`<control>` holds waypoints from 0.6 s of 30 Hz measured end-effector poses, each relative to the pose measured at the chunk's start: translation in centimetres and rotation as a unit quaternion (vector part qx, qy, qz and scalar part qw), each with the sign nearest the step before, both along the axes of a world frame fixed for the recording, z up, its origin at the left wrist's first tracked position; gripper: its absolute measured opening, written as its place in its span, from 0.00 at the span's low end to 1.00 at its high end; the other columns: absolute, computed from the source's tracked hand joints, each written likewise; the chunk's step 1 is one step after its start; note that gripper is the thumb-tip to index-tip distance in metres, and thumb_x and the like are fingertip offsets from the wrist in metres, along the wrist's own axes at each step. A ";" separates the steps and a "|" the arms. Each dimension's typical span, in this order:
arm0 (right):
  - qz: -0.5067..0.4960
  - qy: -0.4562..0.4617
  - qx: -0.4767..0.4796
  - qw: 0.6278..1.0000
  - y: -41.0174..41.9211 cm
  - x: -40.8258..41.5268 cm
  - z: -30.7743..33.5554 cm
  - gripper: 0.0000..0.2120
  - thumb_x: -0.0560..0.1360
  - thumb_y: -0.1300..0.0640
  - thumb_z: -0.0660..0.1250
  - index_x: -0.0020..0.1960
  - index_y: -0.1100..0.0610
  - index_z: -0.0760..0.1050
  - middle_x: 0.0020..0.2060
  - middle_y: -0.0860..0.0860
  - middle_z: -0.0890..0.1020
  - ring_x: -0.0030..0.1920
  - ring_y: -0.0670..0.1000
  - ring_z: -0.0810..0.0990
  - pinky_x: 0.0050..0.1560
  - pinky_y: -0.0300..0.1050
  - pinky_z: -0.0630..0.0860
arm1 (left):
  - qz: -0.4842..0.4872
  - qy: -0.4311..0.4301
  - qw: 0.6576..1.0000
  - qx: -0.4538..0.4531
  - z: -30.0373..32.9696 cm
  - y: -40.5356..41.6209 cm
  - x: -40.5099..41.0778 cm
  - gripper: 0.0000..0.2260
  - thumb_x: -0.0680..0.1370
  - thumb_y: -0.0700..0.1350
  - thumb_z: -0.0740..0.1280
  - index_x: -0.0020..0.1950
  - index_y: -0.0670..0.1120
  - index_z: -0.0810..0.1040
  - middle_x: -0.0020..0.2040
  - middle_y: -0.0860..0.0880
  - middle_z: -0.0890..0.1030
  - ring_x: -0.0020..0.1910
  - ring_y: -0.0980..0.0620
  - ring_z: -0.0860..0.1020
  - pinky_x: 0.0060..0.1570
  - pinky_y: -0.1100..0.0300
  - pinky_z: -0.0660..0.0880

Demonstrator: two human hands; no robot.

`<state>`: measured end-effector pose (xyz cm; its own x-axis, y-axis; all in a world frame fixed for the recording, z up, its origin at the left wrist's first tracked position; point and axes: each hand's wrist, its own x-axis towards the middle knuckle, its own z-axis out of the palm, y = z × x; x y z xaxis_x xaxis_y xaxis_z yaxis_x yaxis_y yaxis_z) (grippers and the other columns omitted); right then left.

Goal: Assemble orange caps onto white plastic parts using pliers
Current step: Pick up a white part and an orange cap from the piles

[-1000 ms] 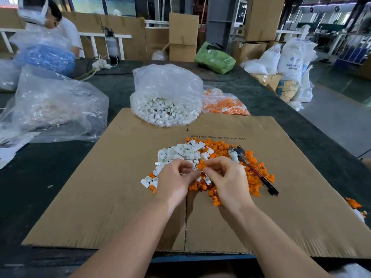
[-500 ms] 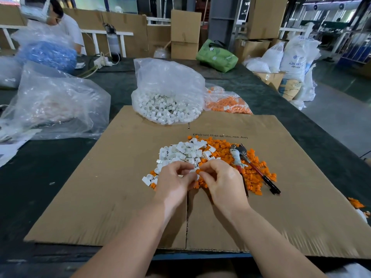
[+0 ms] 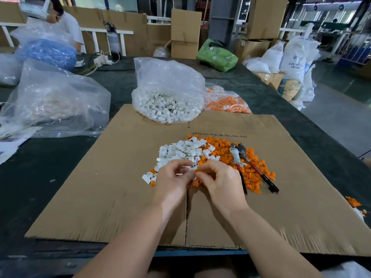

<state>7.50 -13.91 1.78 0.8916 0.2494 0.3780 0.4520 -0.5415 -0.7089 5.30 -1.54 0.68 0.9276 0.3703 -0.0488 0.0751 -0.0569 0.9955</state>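
Observation:
On a flattened cardboard sheet (image 3: 120,187) lies a heap of white plastic parts (image 3: 180,150) merging into a heap of orange caps (image 3: 224,149). Red-handled pliers (image 3: 253,167) rest on the orange caps to the right. Both hands meet at the near edge of the heaps. My left hand (image 3: 172,181) pinches a small white part (image 3: 191,169) with curled fingers. My right hand (image 3: 220,181) pinches at the same spot, an orange cap (image 3: 198,173) showing at its fingertips. How the two pieces sit together is hidden by the fingers.
A clear bag of white parts (image 3: 166,97) and a bag of orange caps (image 3: 226,101) stand at the cardboard's far edge. A large crumpled clear bag (image 3: 52,101) lies left. Another person (image 3: 56,21) works at the far left. Boxes and sacks stand behind and right.
Both hands have stayed together at the near edge of the heaps, shifting their fingers slightly around the small pieces. The pliers have not moved.

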 end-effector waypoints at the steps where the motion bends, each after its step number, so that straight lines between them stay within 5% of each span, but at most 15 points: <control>1: 0.010 0.037 0.021 0.999 -0.2 0.0 0.1 0.07 0.73 0.62 0.71 0.51 0.57 0.81 0.37 0.49 0.82 0.39 0.44 0.79 0.41 0.30 0.74 | 0.006 0.009 0.998 -0.066 -0.1 0.0 -0.2 0.08 0.73 0.34 0.70 0.47 0.46 0.80 0.34 0.50 0.81 0.37 0.46 0.82 0.47 0.47 0.80; 3: 0.034 0.088 0.043 0.995 -0.5 0.1 0.1 0.14 0.72 0.62 0.72 0.57 0.55 0.79 0.37 0.49 0.80 0.38 0.45 0.79 0.41 0.31 0.74 | 0.011 0.022 0.989 -0.143 -0.3 0.0 -0.2 0.07 0.73 0.33 0.69 0.47 0.44 0.79 0.37 0.45 0.80 0.34 0.46 0.81 0.42 0.51 0.81; 7: 0.054 0.070 0.012 0.996 -0.9 0.1 0.3 0.16 0.72 0.64 0.71 0.58 0.52 0.79 0.37 0.46 0.77 0.39 0.44 0.76 0.42 0.33 0.74 | -0.015 0.021 0.994 -0.110 0.3 0.2 -0.2 0.06 0.74 0.32 0.68 0.48 0.41 0.81 0.41 0.43 0.79 0.32 0.53 0.82 0.33 0.67 0.77; 11: 0.072 0.054 0.008 0.996 -1.0 0.2 0.5 0.16 0.73 0.65 0.69 0.57 0.51 0.80 0.38 0.45 0.78 0.41 0.42 0.77 0.41 0.31 0.73 | -0.030 0.019 0.996 -0.087 0.6 0.3 -0.3 0.07 0.75 0.34 0.67 0.51 0.41 0.81 0.46 0.41 0.82 0.33 0.53 0.82 0.35 0.68 0.77; 18: 0.077 0.049 0.007 0.996 -1.1 0.1 0.4 0.14 0.73 0.66 0.68 0.55 0.53 0.81 0.42 0.45 0.79 0.44 0.40 0.76 0.44 0.27 0.71 | -0.034 0.015 0.989 -0.140 0.5 -0.1 -0.3 0.06 0.72 0.32 0.70 0.47 0.40 0.82 0.39 0.41 0.81 0.34 0.51 0.80 0.37 0.64 0.79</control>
